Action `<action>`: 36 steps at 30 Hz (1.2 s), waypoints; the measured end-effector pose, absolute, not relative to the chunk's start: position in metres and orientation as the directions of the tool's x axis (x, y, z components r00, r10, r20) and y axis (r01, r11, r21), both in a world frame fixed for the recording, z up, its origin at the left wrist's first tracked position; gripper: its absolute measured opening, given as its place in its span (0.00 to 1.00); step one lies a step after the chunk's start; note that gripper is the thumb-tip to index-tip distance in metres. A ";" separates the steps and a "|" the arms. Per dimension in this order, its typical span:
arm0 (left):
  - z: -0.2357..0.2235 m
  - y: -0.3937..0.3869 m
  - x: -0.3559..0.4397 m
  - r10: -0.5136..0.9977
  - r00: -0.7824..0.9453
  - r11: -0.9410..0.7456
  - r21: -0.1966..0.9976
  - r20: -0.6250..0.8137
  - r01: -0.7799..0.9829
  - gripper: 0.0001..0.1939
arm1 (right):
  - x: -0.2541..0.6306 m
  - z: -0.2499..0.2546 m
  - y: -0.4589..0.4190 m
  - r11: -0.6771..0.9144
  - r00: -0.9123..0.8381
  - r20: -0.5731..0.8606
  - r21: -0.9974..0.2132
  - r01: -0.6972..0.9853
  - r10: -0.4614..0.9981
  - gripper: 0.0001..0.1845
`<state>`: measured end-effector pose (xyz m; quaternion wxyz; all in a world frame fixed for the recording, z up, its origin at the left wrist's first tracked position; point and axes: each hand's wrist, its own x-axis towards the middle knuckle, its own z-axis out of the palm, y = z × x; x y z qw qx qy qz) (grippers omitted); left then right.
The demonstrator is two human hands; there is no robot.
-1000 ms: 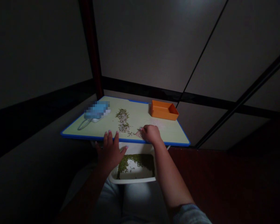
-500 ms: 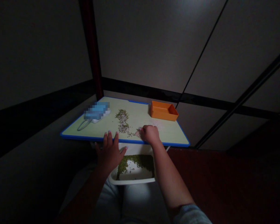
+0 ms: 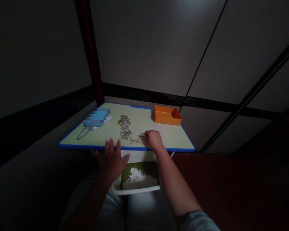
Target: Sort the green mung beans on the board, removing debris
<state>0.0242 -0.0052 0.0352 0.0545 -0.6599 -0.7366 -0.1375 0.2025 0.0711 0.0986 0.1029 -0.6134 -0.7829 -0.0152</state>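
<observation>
My left hand (image 3: pixel 112 163) is open, its spread fingertips at the front edge of the pale table (image 3: pixel 106 136) with the blue rim. Over the tabletop, my right hand (image 3: pixel 153 140) is closed with its fingers curled together; a small pinkish-white patch shows beside the fingertips, and what they hold, if anything, is hidden. A loose strip of small green and whitish grains (image 3: pixel 125 125) lies on the table left of that hand, with a few strays towards the fingertips. Below the table edge, between my forearms, sits a white tub (image 3: pixel 138 192) holding green grains (image 3: pixel 146 166).
An orange open box (image 3: pixel 168 120) stands at the back right of the table, with pale scattered bits (image 3: pixel 160 129) in front of it. On the left lies a blurred blue item (image 3: pixel 96 117) with a grey loop (image 3: pixel 83 132). Panelled walls (image 3: pixel 144 48) close in behind.
The view has shifted slightly. My right hand stays closed, close to the same spot by the stray grains. My left hand remains spread at the table edge.
</observation>
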 end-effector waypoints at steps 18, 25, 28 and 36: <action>0.034 -0.005 0.024 0.956 -0.123 0.096 0.113 0.268 0.989 0.37 | 0.206 0.098 0.070 0.297 -0.277 0.166 -0.114 0.948 0.947 0.16; 0.033 -0.004 0.024 0.955 -0.121 0.091 0.120 0.270 0.989 0.37 | 0.206 0.097 0.070 0.222 -0.200 0.177 -0.110 0.969 0.964 0.17; 0.033 -0.004 0.024 0.955 -0.122 0.093 0.118 0.271 0.989 0.37 | 0.205 0.097 0.071 0.235 -0.215 0.166 -0.118 0.965 0.962 0.17; 0.035 -0.005 0.024 0.957 -0.128 0.103 0.109 0.259 0.989 0.37 | 0.202 0.095 0.073 0.269 -0.246 0.182 -0.113 0.956 0.952 0.17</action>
